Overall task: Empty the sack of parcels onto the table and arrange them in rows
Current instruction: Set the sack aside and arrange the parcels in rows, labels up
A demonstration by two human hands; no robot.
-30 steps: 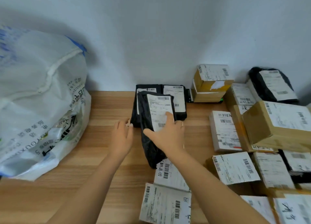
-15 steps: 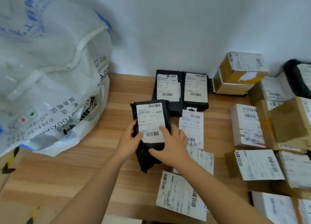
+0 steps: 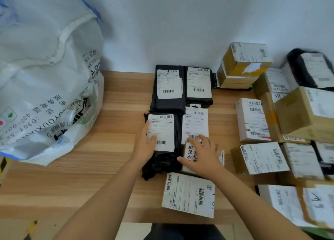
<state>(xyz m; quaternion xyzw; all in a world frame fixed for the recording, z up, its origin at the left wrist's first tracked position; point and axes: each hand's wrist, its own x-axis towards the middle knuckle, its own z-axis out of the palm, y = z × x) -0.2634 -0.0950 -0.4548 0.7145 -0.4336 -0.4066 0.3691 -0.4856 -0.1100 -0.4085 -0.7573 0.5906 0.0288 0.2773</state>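
Hands are both down on the goods at the middle of the wooden table [image 3: 112, 167]. The left hand [image 3: 145, 147] lies on the left edge of a black bagged parcel [image 3: 162, 164], fingers fairly straight and close together, thumb on its white label [image 3: 162, 129]; it presses rather than grips. The right hand [image 3: 205, 155] is spread wide over a white parcel [image 3: 189, 154] just to the right, and its thumb touches the black bagged parcel's right side. That parcel sits just on the near side of two other black parcels [image 3: 169, 102], which lie side by side against the far wall, and it is beside a flat white packet [image 3: 194, 121]. Nearer again, a white box [image 3: 188, 194] lies at the table's edge. Cardboard boxes [image 3: 292, 113] crowd the right side, some stacked. The big white sack [image 3: 45, 73] slumps at the far left, bulging, well apart from both hands.
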